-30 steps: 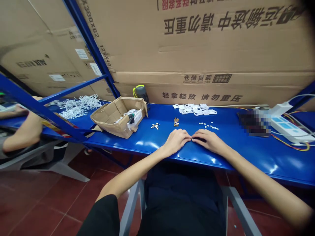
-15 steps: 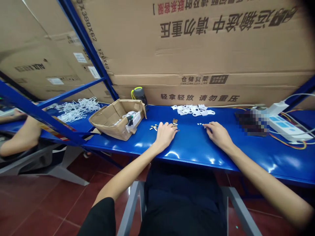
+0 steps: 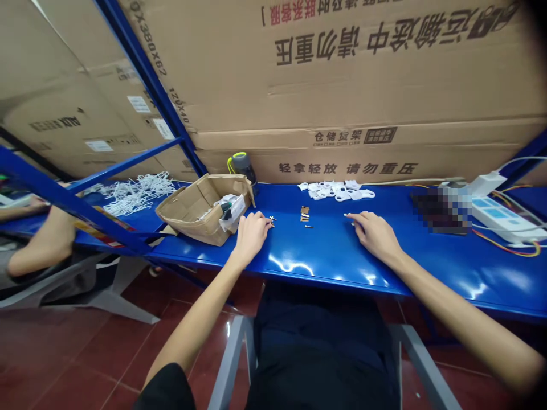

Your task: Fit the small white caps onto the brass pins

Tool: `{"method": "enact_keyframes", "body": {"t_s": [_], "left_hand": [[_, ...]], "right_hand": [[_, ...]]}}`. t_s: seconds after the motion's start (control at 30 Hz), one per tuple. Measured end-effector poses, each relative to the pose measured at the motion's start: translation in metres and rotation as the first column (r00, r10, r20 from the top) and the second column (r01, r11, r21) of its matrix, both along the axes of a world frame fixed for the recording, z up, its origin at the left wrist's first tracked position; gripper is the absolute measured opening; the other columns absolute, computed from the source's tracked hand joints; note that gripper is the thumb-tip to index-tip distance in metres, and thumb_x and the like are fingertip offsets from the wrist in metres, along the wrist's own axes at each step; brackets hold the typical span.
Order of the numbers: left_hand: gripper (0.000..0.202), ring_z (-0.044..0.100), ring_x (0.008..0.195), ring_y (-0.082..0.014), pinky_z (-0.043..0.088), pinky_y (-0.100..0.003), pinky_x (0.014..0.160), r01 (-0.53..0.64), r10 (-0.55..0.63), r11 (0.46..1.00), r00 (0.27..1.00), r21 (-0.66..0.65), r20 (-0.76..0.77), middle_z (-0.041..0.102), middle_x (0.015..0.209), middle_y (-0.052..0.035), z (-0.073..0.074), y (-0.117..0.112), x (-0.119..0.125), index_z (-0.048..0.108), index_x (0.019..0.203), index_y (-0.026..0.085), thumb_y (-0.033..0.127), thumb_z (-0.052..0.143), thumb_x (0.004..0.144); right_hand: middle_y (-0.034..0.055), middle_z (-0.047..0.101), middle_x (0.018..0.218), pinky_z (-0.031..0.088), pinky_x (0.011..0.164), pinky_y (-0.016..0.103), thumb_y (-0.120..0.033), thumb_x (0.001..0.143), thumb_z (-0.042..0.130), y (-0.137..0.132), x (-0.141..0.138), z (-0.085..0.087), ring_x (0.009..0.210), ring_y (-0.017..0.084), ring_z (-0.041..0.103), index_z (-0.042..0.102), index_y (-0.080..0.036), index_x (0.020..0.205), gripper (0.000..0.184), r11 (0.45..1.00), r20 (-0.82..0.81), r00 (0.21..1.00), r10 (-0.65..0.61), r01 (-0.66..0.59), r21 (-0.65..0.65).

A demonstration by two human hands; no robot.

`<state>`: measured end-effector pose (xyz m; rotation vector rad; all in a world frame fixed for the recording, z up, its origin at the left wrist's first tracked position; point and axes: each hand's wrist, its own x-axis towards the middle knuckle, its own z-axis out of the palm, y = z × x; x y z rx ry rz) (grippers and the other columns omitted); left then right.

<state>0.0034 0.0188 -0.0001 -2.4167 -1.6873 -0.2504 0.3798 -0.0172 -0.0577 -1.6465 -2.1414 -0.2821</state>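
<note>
My left hand [image 3: 251, 234] is over the table just right of the cardboard box. Its fingertips are drawn together at a few small pin-like pieces [image 3: 272, 218], partly covered by the hand; what lies between the fingers is hidden. My right hand [image 3: 376, 232] rests on the table with its index finger stretched out, the tip touching a tiny white piece [image 3: 345, 214]. Its thumb is apart from that finger. Between the hands lie small brown strips [image 3: 305, 210] and one loose dark pin [image 3: 309, 226].
White flat parts with holes [image 3: 342, 191] lie along the back. The open cardboard box [image 3: 183, 219] holds mixed items, a dark bottle [image 3: 243, 164] behind it. White power strip [image 3: 508, 219] and cables are at right. Beyond the blue post are white hooks [image 3: 137, 192] and another person's arm [image 3: 45, 245].
My left hand has moved left from the brown strips to the small pin-like pieces, leaving a dark pin on the table. My right index finger has reached slightly left onto the tiny white pieces.
</note>
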Motion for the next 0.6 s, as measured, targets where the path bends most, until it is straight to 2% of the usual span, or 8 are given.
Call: {"method": "enact_keyframes", "body": {"t_s": [0.2,0.3,0.37,0.47,0.53,0.6], "left_hand": [[0.023,0.064,0.106,-0.0288,0.038,-0.041,0.086,0.054,-0.053,0.999,0.997,-0.003,0.064,0.075,0.112,-0.0074,-0.004,-0.005,0.002,0.083,0.109,0.024,0.031,0.061,0.104],[0.022,0.064,0.103,-0.0260,0.039,-0.040,0.087,0.173,-0.166,0.985,0.973,-0.028,0.158,0.076,0.110,-0.0056,-0.008,-0.016,0.014,0.084,0.105,0.028,0.036,0.064,0.104],[0.022,0.064,0.103,-0.0240,0.039,-0.038,0.088,0.282,-0.261,0.958,0.934,-0.053,0.242,0.077,0.109,-0.0041,-0.013,-0.025,0.030,0.084,0.105,0.029,0.038,0.065,0.103],[0.020,0.065,0.101,-0.0216,0.041,-0.036,0.089,0.425,-0.347,0.895,0.856,-0.137,0.383,0.078,0.107,-0.0013,-0.021,-0.033,0.062,0.085,0.105,0.032,0.043,0.069,0.100],[0.020,0.066,0.100,-0.0207,0.043,-0.033,0.089,0.469,-0.346,0.866,0.813,-0.174,0.469,0.078,0.105,-0.0006,-0.026,-0.032,0.083,0.086,0.099,0.031,0.045,0.072,0.098],[0.023,0.067,0.099,-0.0206,0.046,-0.031,0.088,0.495,-0.348,0.850,0.783,-0.179,0.515,0.078,0.101,-0.0016,-0.030,-0.027,0.100,0.086,0.096,0.029,0.046,0.072,0.097]], "right_hand": [[0.0124,0.074,0.109,0.048,0.080,0.041,-0.024,0.106,0.042,-0.002,0.000,0.002,0.102,0.030,0.066,0.071,-0.019,0.129,0.037,1.000,-0.017,1.000,0.018,-0.018,-0.004],[0.0122,0.073,0.116,0.050,0.087,0.043,-0.029,0.107,0.044,-0.007,-0.008,0.008,0.105,0.030,0.066,0.071,-0.020,0.126,0.034,0.988,-0.073,0.986,0.151,-0.153,-0.012],[0.0118,0.072,0.121,0.050,0.092,0.043,-0.034,0.108,0.047,-0.013,-0.017,0.015,0.108,0.028,0.066,0.070,-0.022,0.128,0.033,0.954,-0.093,0.951,0.295,-0.298,-0.024],[0.0106,0.072,0.122,0.049,0.093,0.044,-0.040,0.109,0.050,-0.023,-0.030,0.021,0.108,0.027,0.066,0.069,-0.026,0.132,0.033,0.864,-0.082,0.867,0.492,-0.498,-0.071],[0.0092,0.074,0.120,0.049,0.092,0.043,-0.041,0.109,0.051,-0.027,-0.035,0.021,0.104,0.026,0.066,0.069,-0.026,0.130,0.032,0.817,-0.082,0.823,0.562,-0.568,-0.098],[0.0087,0.075,0.115,0.049,0.090,0.043,-0.041,0.109,0.051,-0.027,-0.035,0.017,0.100,0.025,0.066,0.071,-0.025,0.125,0.030,0.813,-0.099,0.818,0.567,-0.575,-0.092]]}}
